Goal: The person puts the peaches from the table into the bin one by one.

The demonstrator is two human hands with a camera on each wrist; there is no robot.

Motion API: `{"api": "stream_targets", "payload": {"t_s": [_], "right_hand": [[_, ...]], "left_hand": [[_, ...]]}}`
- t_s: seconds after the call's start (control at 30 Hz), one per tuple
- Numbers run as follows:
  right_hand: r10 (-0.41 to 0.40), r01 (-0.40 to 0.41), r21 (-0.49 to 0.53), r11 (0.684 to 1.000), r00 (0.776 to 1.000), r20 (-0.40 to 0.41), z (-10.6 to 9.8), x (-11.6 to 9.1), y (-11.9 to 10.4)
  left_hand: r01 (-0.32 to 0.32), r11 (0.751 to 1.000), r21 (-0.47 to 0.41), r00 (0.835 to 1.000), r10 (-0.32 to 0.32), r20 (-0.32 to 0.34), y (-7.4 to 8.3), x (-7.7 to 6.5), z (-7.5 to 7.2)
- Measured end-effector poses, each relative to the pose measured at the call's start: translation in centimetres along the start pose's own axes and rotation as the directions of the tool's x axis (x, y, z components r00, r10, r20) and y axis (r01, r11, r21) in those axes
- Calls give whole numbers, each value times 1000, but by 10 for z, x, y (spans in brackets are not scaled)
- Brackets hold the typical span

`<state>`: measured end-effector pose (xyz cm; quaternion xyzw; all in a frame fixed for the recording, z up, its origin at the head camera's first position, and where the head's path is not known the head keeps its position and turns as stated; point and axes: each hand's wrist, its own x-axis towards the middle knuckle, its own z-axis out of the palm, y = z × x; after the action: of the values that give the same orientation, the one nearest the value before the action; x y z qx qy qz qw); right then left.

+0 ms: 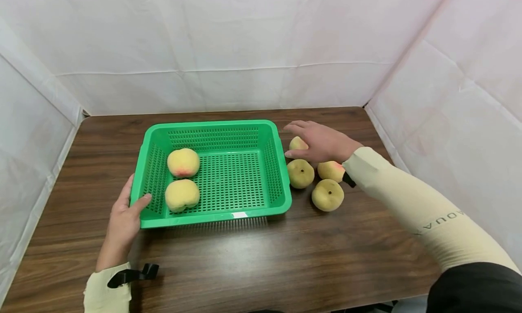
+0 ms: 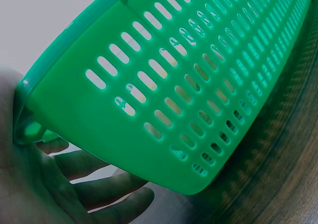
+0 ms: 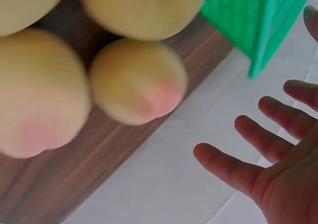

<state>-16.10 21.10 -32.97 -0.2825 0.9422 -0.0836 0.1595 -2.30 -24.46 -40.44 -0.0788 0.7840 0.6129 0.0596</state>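
A green plastic basket (image 1: 244,213) with slotted walls stands on the table, two yellow peaches (image 1: 183,162) lying in its left part. My left hand (image 1: 127,213) grips the basket's left end, thumb over the rim and fingers outside; the left wrist view shows those fingers (image 2: 107,189) beside the end wall. Past the basket's right side, my right hand (image 1: 324,143) hovers over a group of several peaches (image 1: 328,195). It partly covers one peach (image 1: 297,143) at the back. Its spread fingers (image 3: 228,167) hold nothing in the right wrist view, apart from a red-blushed peach (image 3: 139,82).
White cloth walls (image 1: 228,50) enclose the brown wooden table (image 1: 228,263) at the back and both sides. The peach group lies close against the basket's right wall.
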Motion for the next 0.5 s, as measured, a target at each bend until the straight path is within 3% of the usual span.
{"api": "stream_targets", "payload": {"t_s": [0.33, 0.5], "right_hand": [[27, -22, 62, 998, 997, -70, 24, -26, 50], [102, -100, 70, 993, 994, -32, 34, -38, 67]], "left_hand": [[-19, 1000, -17, 1000, 19, 10, -2, 0, 0], [-8, 1000, 6, 1000, 8, 1, -1, 0, 0]]}}
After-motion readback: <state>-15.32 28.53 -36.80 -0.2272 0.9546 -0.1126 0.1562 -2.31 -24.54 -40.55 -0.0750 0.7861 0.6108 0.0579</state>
